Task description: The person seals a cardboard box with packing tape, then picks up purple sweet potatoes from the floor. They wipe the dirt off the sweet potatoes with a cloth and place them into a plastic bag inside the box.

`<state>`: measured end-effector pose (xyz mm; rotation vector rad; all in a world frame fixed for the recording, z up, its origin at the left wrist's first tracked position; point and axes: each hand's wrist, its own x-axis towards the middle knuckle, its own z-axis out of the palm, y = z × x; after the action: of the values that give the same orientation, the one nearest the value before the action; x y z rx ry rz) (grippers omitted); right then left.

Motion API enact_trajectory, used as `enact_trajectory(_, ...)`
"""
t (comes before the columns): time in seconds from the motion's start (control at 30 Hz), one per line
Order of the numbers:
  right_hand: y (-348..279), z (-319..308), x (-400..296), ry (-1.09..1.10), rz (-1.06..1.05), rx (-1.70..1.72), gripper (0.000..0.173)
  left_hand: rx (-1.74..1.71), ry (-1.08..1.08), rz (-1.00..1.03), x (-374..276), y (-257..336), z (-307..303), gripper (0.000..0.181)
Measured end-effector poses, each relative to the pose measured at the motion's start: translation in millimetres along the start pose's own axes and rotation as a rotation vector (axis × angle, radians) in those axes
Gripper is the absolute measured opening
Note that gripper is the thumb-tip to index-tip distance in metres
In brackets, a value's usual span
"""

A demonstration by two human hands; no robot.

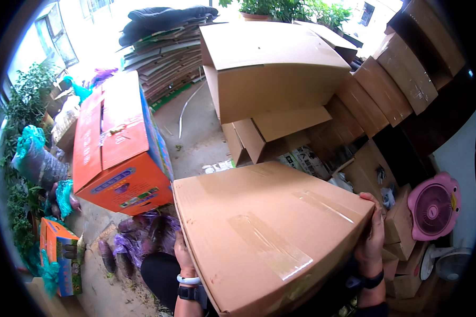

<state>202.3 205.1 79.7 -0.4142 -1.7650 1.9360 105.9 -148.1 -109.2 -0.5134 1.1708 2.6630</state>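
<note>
A large brown cardboard box (222,233) fills the lower middle of the head view, tilted, with strips of clear tape on its face. My left hand (183,253) presses against its left side, fingers partly hidden behind the edge. On the opposite side, my right hand (372,233) grips the box near its right corner. Left of the box stands a red printed carton (123,186) with its top flaps folded over. Below that carton, purple tubers (135,226), perhaps sweet potatoes, lie on the floor among purple plastic film (129,250).
An open cardboard box (277,89) stands ahead, with stacked cartons (384,91) along the right. Flattened cardboard (166,63) is piled at the back. A pink fan (432,208) sits at right. A small orange-and-blue carton (61,257) and plants (31,95) line the left.
</note>
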Motion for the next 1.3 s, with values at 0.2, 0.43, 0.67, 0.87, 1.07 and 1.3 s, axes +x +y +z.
enact_trajectory(0.2, -33, 26, -8, -0.103, -0.033, 0.064, 0.047, -0.080, -0.125, 0.137, -19, 33, -18, 0.047)
enact_trajectory(0.43, -79, 71, -36, -0.233, -0.140, 0.179, 0.048, -0.089, -0.062, 0.246, -72, 85, -40, 0.048)
enact_trajectory(0.67, -103, 138, -79, -0.472, -0.178, 0.274, 0.052, -0.067, 0.139, 0.400, -178, 134, -109, 0.048)
enact_trajectory(0.87, -105, 210, -106, -0.732, -0.197, 0.250, 0.050, -0.057, 0.389, 0.533, -292, 137, -172, 0.048)
enact_trajectory(1.07, -47, 305, -151, -0.971, 0.159, 0.315, 0.034, -0.019, 0.705, 0.599, -401, 127, -223, 0.049)
enact_trajectory(1.3, 54, 361, -285, -1.200, 0.652, 0.152, 0.031, 0.027, 1.074, 0.584, -507, 99, -266, 0.049)
